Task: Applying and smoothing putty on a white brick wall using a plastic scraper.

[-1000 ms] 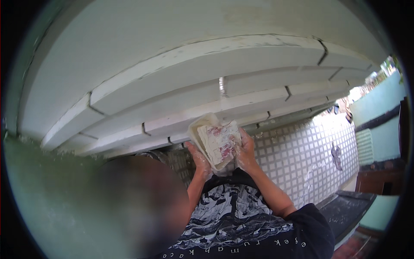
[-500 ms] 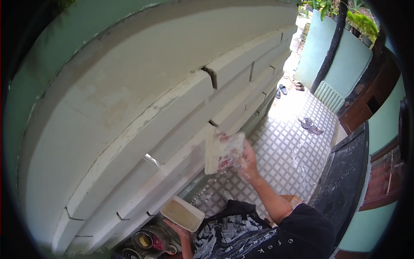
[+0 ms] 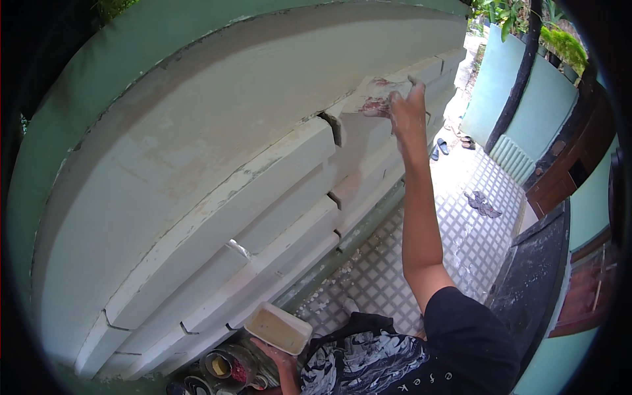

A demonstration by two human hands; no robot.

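My right hand (image 3: 408,108) grips a flat, pale rectangular spreader (image 3: 375,95) smeared with white paste and red patches, raised against the upper edge of the white stepped wall blocks (image 3: 217,217), near a dark gap between two of them. Whether its edge touches the surface I cannot tell. At the bottom, my left hand (image 3: 266,349) holds a cream rectangular tub (image 3: 278,327) with a thin beige layer inside, close to the wall's lower steps.
Below left are buckets and containers (image 3: 220,368) with yellow and red items. To the right are a grid-tiled floor (image 3: 461,250), a crumpled cloth (image 3: 482,205), sandals (image 3: 441,146), a black ledge (image 3: 526,276), a brown door (image 3: 556,178), turquoise walls (image 3: 546,85) and potted plants (image 3: 563,46).
My right hand has lifted the spreader off the tub and carried it up to the higher wall blocks. My left hand and tub have moved down-left in view as the camera turned.
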